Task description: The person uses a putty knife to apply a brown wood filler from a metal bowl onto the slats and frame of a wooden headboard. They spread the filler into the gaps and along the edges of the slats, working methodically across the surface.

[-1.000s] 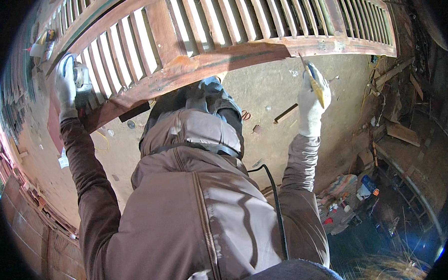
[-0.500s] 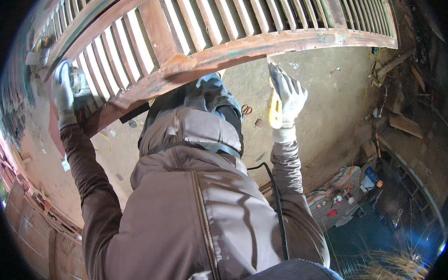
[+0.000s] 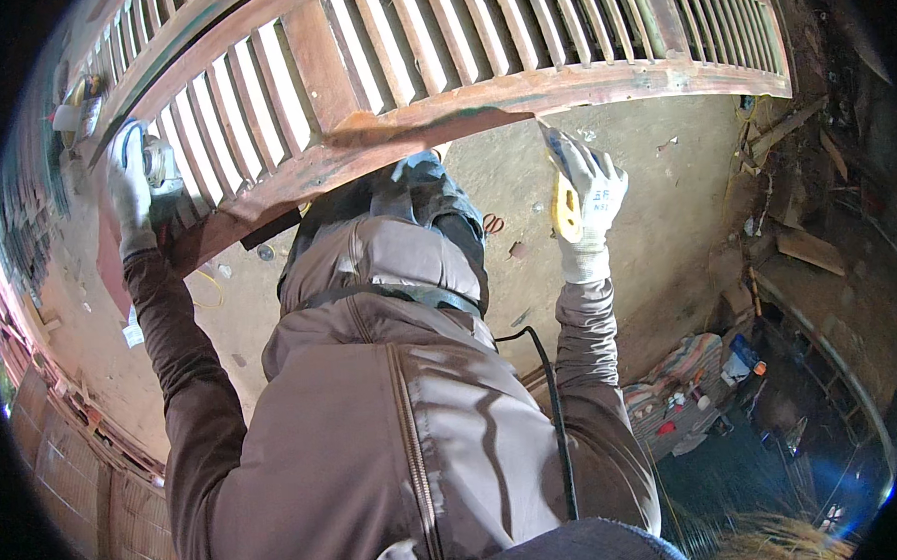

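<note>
A long reddish-brown slatted wooden frame point(image 3: 431, 118) spans the upper part of the view. My right hand point(image 3: 597, 195), in a white glove, is closed around a flat-bladed tool point(image 3: 566, 211) with a yellow handle with a hole in it. The blade tip reaches the frame's lower rail; whether it touches, and the exact kind of tool, I cannot tell. My left hand point(image 3: 130, 189), also gloved, is at the frame's left end, its fingers curled beside a roundish grey object point(image 3: 161, 164). That object's kind is unclear, and the fingers partly hide it.
Red-handled scissors point(image 3: 493, 223) lie on the dirt floor beside my legs. Wood scraps point(image 3: 811, 249) are at the right, near a striped cloth point(image 3: 687, 365) with small items on it. A black cable point(image 3: 548, 376) runs along my right side. Corrugated sheets point(image 3: 25, 218) are at the far left.
My right hand has shifted slightly to the right with the yellow-handled tool, while its blade tip stays by the rail. My left hand is nearly in the same place.
</note>
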